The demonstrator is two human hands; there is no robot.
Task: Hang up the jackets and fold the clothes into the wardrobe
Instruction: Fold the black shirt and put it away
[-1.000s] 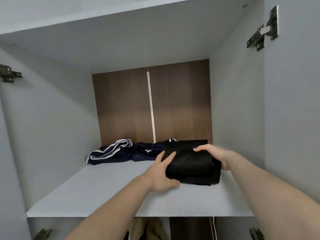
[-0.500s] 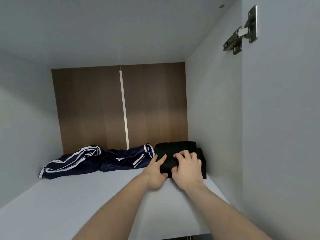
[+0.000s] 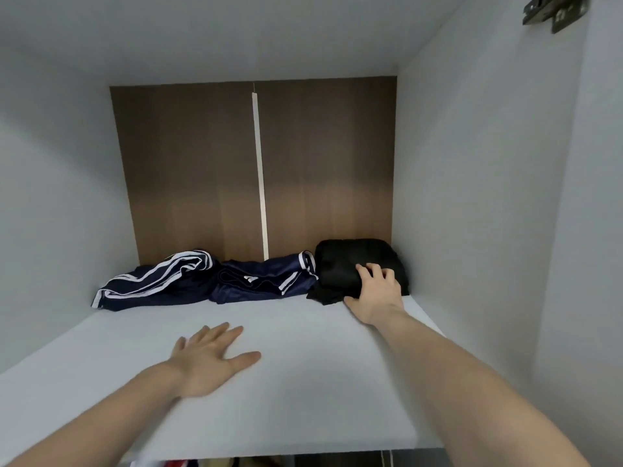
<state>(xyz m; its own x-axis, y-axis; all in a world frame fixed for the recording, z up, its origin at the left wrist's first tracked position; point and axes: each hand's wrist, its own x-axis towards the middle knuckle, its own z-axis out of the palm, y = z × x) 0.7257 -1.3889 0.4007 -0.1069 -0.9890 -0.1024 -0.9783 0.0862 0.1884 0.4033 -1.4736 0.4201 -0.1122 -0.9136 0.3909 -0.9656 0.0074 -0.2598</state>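
right hand (image 3: pixel 376 291) on folded black garment (image 3: pixel 344 264), wardrobe shelf (image 3: pixel 303 382)

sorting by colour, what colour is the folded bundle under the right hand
Black, plain, seen in the head view: the folded bundle.

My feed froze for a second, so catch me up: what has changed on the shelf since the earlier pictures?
The folded black garment has been pushed back into the rear right corner, beside the navy striped clothes. The left hand has let go and pulled back, now flat and open over the shelf. The right hand stays on the garment, fingers spread against its front. The navy clothes have not moved.
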